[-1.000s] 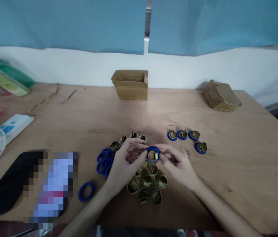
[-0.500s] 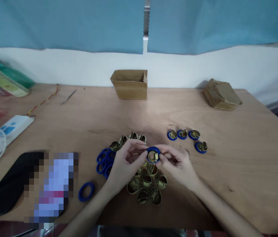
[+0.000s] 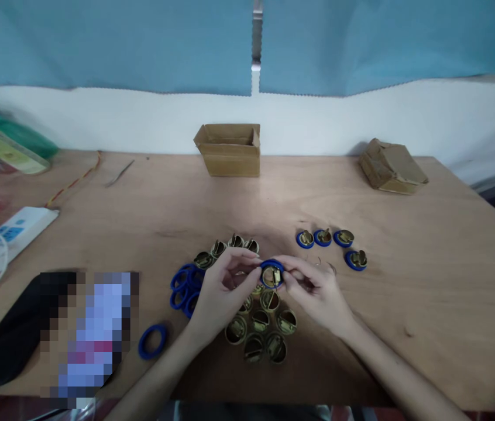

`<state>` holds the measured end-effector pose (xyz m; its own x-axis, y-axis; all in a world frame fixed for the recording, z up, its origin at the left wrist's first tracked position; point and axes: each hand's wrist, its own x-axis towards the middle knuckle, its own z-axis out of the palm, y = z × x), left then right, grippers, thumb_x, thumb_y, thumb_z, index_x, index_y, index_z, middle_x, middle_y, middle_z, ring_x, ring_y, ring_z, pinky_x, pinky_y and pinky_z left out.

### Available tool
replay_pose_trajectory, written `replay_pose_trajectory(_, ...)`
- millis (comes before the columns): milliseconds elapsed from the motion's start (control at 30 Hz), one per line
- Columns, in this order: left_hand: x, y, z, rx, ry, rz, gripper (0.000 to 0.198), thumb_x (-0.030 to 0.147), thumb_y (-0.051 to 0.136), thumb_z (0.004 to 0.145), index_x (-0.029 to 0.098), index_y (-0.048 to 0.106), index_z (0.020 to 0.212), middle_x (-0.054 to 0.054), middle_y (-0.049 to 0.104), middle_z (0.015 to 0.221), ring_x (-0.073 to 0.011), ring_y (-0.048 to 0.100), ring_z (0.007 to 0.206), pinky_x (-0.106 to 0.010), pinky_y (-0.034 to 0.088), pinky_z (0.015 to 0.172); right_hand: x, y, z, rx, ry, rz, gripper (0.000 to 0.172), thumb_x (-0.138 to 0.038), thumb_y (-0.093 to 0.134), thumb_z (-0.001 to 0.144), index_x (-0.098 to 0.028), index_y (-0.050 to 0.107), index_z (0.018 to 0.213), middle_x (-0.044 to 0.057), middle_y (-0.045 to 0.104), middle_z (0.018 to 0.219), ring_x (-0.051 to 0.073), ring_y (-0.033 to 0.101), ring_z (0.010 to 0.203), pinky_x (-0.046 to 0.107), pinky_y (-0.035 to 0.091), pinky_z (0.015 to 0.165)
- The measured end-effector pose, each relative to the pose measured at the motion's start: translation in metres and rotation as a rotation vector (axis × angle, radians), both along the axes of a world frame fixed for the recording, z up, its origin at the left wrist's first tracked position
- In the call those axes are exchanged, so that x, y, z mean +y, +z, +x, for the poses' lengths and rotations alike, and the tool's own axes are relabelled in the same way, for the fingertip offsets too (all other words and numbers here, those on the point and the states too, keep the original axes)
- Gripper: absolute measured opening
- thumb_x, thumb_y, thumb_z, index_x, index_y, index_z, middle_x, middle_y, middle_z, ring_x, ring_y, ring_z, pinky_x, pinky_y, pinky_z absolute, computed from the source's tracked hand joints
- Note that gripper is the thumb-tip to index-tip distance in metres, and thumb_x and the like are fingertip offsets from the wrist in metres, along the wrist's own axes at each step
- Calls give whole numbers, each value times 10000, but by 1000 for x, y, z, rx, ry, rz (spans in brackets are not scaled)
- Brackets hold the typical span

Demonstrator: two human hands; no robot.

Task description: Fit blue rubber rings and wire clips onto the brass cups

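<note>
Both hands meet above the middle of the wooden table [image 3: 427, 263]. My left hand [image 3: 221, 292] and my right hand [image 3: 313, 292] pinch one small brass cap with a blue ring [image 3: 272, 275] around it, fingers closed on its rim from either side. Under and around the hands lies a cluster of bare brass caps [image 3: 260, 333]. A pile of loose blue rings [image 3: 185, 285] sits just left of my left hand, and a single blue ring [image 3: 153, 341] lies nearer the front edge. Several caps fitted with blue rings [image 3: 330, 242] stand in a group to the right.
An open cardboard box [image 3: 228, 149] stands at the back centre and a closed brown packet [image 3: 391, 166] at the back right. A white power strip [image 3: 8, 231], a red-yellow wire [image 3: 72, 182] and tweezers [image 3: 119, 173] lie at the left. A dark, blurred-out object [image 3: 54, 333] occupies the front left.
The hands stay together on the ringed cap, with only slight finger movement. The view has shifted a little.
</note>
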<state>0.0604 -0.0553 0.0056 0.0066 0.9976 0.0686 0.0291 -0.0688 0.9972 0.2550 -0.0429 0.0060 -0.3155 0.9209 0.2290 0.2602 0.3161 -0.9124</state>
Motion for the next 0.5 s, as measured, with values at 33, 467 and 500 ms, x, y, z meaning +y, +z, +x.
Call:
replay_pose_trajectory(33, 0, 0, 0, -3, -1, 2, 160, 161, 714, 856, 237, 659, 985, -2, 788, 909, -113, 759, 849, -160, 594, 724, 0, 0, 0, 0, 5, -4, 253, -204, 591, 914, -223, 738, 1118, -16, 724, 697, 108, 652, 563, 186, 505, 501)
replay_pose_trajectory(467, 0, 2, 2, -36, -12, 5, 132, 170, 715, 859, 216, 651, 965, -14, 776, 854, -149, 765, 814, -222, 623, 710, 0, 2, 1, -3, -8, 54, 255, -120, 526, 926, -230, 751, 973, -29, 719, 682, 106, 671, 567, 204, 506, 516)
replay_pose_trajectory(500, -1, 3, 3, -25, 3, 8, 116, 176, 715, 862, 212, 657, 955, -17, 773, 856, -151, 764, 816, -223, 623, 707, -1, 3, 2, 22, 1, 43, 273, -115, 514, 934, -239, 752, 985, -27, 726, 698, 113, 689, 591, 215, 531, 546)
